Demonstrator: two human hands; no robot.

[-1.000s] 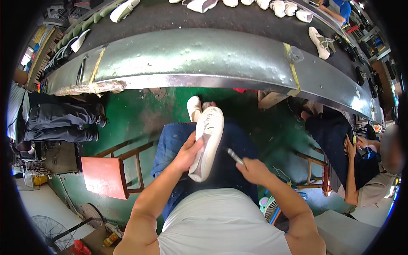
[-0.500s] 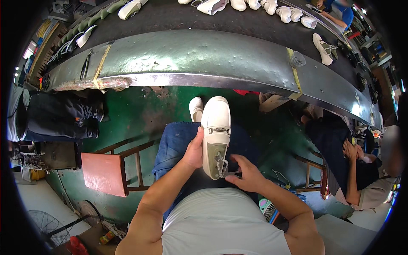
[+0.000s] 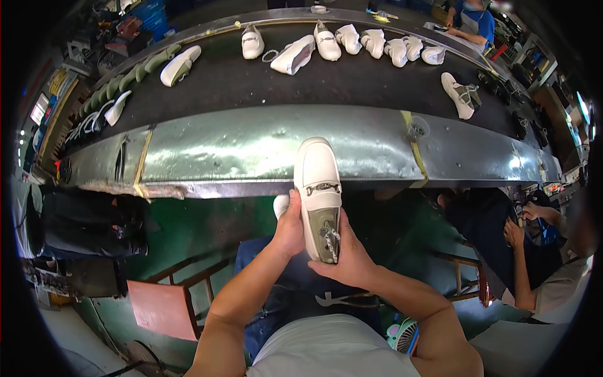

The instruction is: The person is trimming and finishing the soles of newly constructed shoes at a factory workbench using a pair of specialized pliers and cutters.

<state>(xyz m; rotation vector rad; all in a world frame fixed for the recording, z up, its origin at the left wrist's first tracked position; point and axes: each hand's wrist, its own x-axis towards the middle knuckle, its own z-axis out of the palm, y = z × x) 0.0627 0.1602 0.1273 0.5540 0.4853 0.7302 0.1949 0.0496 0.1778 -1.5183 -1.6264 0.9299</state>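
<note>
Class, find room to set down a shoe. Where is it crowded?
Bare: the dark belt between the white shoe row and metal ledge; the ledge between its yellow tapes, where the held shoe doesn't hide it. Crowded: the belt's far side along that row, and its left end.

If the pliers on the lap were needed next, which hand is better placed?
Probably the right hand: it holds the shoe near the heel, closer to the pliers, whose handles point toward the person's right. The left hand grips the shoe's side farther forward and could perhaps support it alone.
</note>
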